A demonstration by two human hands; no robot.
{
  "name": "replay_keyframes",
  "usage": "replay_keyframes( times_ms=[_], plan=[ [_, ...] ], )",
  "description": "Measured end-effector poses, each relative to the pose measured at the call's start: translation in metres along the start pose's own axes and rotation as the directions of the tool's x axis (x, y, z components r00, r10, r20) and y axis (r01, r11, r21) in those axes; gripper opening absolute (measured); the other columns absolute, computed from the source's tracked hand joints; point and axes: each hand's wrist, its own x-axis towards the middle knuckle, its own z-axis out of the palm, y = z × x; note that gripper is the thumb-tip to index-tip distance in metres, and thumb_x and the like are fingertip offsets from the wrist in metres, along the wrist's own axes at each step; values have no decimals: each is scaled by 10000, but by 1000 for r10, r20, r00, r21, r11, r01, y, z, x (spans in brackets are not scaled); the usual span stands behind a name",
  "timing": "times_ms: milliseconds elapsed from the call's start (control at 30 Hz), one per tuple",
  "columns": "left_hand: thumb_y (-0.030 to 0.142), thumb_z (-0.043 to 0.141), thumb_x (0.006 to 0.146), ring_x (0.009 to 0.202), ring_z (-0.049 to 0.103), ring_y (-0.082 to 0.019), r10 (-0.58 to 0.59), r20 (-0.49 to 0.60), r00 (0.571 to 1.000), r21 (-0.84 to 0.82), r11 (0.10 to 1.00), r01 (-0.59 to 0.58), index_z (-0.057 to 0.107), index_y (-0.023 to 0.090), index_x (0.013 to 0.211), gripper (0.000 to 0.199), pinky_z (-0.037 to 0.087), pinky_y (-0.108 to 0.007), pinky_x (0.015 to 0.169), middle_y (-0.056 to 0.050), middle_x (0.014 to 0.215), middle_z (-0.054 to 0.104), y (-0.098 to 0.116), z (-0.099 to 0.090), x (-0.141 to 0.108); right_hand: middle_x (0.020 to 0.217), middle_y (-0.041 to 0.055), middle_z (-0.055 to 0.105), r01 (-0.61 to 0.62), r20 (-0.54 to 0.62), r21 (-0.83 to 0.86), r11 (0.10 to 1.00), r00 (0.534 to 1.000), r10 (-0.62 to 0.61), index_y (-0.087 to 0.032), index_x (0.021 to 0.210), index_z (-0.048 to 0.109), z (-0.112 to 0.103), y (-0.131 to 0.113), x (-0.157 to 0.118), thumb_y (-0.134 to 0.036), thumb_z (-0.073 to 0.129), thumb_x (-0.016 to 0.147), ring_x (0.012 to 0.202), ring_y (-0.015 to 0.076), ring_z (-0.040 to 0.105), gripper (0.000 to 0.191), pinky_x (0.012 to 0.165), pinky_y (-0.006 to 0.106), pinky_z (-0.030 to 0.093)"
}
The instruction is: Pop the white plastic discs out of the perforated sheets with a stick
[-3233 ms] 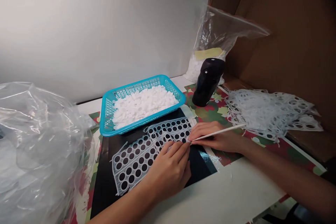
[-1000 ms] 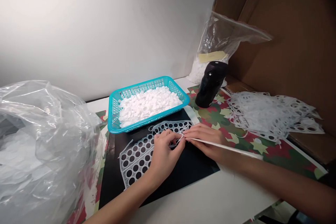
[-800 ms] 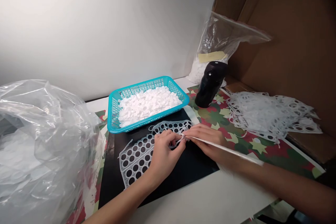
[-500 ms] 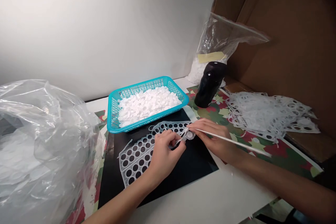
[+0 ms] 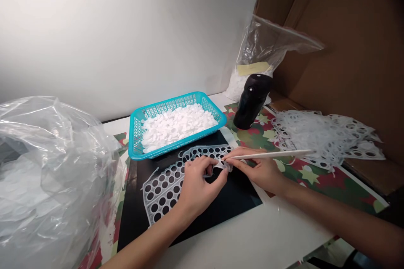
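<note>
A: Item 1, L hand [image 5: 202, 187]. State?
B: Thumb & forefinger nearly closed, w/ a folded white pc. [image 5: 223, 163] between the tips. Looks like pt. of the sheet; can't confirm, fingers hide the join.
A: Item 2, R hand [image 5: 265, 172]?
B: Closed pinch, thumb vs. fingers, on 1 white stick [image 5: 277, 154] nr. its inner end. Whether R also has the white pc.: can't tell.
A: Stick's lie?
B: Long axis approx. crosswise, from the R fingertips out to the R, over the hand. Inner end is just beside the white pc., betw. the 2 hands; outer end pts. twd. the pile of holed sheets [image 5: 315, 134]. R hand is the nearer to the stick, L fingertips close by.
A: Item 3, holed sheet [image 5: 160, 196]?
B: Qty. 1, flat on black mat [image 5: 240, 201], mostly L of & beyond the L hand, rows of round holes; pt. hidden under the L hand.
A: Surroundings?
B: 1 blue basket [image 5: 139, 156], beyond the sheet, w/ white discs [image 5: 176, 126], qty. uncounted. 1 black container [image 5: 251, 105], upright, R of basket. 2 clear bags: lg. bag [image 5: 63, 155] at far L, tall bag [image 5: 261, 42] behind the container.
</note>
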Motion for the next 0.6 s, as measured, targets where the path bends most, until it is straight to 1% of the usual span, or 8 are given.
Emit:
replay_keyframes(
  times_ms=[100,167,233,300,400,500,600],
  plan=[
    [425,641,834,665,502,-154,3,0,1000,3,1000,-3,650,202,764,234,312,-294,693,23,664,500,-2,0,1,909,22,732,-24,38,43,999,999,23,-233,923,732,1,-2,0,-246,587,913,857,176,686,145,792,303,562],
    [411,603,869,635,481,-146,9,6,1000,-2,1000,-9,653,203,732,254,297,-284,656,27,630,465,-4,1,2,911,24,732,-25,53,69,997,998,22,-234,925,731,2,-3,0,-254,585,916,865,179,689,147,797,308,565],
    [349,573,885,619,462,-139,14,10,1000,-5,1000,-14,644,206,717,232,283,-279,638,35,609,430,-5,2,2,903,22,736,-8,41,66,998,999,5,-235,910,730,1,-2,1,-257,589,915,864,183,690,143,800,314,564],
    [277,568,863,617,446,-133,14,5,1000,-1,1000,-14,601,198,688,194,275,-279,644,43,604,404,-6,3,2,899,20,738,17,7,28,999,1000,-17,-235,894,729,0,-1,1,-256,597,911,862,186,690,134,801,321,559],
    [188,542,807,617,421,-125,7,0,1000,6,1000,-7,481,183,641,177,271,-284,668,53,605,381,-5,3,2,914,12,736,51,-28,-45,998,998,-52,-238,907,720,-4,1,2,-233,606,909,869,180,683,115,824,319,539],
    [152,491,775,616,399,-125,8,17,1000,-1,1000,-8,391,182,633,176,266,-290,677,56,610,371,-5,2,2,920,3,732,111,-13,-86,990,994,-112,-245,936,706,-8,0,3,-198,591,919,873,171,671,126,829,310,523],
    [148,432,793,636,402,-133,13,37,999,-18,1000,-12,346,182,632,185,273,-297,686,44,640,385,-6,1,2,921,0,730,163,4,-109,981,987,-163,-249,954,698,-10,-2,4,-179,568,931,874,168,664,149,823,308,518]
  ],
)
